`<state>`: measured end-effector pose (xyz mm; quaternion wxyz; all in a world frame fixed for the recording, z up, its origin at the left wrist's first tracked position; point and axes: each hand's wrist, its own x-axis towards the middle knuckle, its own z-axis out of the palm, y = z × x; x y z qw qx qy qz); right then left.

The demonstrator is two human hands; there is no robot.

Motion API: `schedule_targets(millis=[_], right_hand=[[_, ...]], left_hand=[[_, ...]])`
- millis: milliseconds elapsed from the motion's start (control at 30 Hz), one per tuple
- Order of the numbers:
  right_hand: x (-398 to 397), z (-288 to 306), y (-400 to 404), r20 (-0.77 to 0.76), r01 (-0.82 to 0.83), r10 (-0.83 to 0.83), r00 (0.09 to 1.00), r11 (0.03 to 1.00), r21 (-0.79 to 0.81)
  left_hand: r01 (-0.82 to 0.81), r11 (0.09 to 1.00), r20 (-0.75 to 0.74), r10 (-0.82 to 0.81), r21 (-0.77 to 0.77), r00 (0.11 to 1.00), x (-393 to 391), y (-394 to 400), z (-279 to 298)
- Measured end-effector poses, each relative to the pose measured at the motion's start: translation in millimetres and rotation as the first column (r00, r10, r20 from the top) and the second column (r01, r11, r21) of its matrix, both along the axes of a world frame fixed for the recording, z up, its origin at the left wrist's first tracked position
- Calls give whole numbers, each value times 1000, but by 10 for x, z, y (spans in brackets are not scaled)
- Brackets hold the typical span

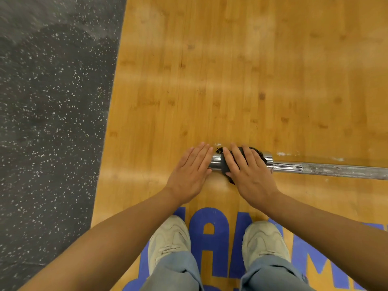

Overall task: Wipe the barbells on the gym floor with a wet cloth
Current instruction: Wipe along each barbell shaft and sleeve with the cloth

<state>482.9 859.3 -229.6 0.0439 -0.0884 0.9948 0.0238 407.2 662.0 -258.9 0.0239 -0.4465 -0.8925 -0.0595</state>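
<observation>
Off to my left it's just the speckled rubber mat (48,114), then the wooden floor (231,70) where I'm crouched. My left hand (190,173) is flat, fingers straight and holding nothing, just resting against the very end of the barbell (327,170) sleeve to steady it. My right hand (248,173) presses the dark wet cloth (227,168) down over the top of the sleeve, fingers spread over it rather than gripping tight. The bar runs off to the right along the floor, and the shaft looks chalky and scuffed out there.

Honestly this thing is heavy, rigid steel, so I'm not lifting it, but chrome plus a wet rag probably means slippery and it'll want to roll. The cloth is soft, so I'd wrap it round the sleeve and slide along.
</observation>
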Motion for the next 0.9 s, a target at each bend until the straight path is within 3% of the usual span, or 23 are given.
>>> schedule_targets(millis=[200, 400, 700, 833, 900], right_hand=[[-171, 23, 50, -68, -122, 116, 991, 988, -92], [8, 447, 367, -226, -136, 94, 969, 975, -175], [300, 111, 566, -66, 36, -41, 997, 997, -73], [191, 45, 392, -53, 147, -150, 987, 988, -55], [57, 65, 335, -27, 228, -233, 972, 966, -118]], left_hand=[[-4, 1000, 16, 3, 7, 1000, -29, -6, -19], [4, 1000, 11, -4, 22, 1000, -32, 1, 3], [24, 1000, 74, -25, 14, 997, 36, 392, 130], [47, 999, -2, -47, -26, 999, 41, 385, 93], [56, 998, -45, -57, -34, 997, 31, 381, 64]])
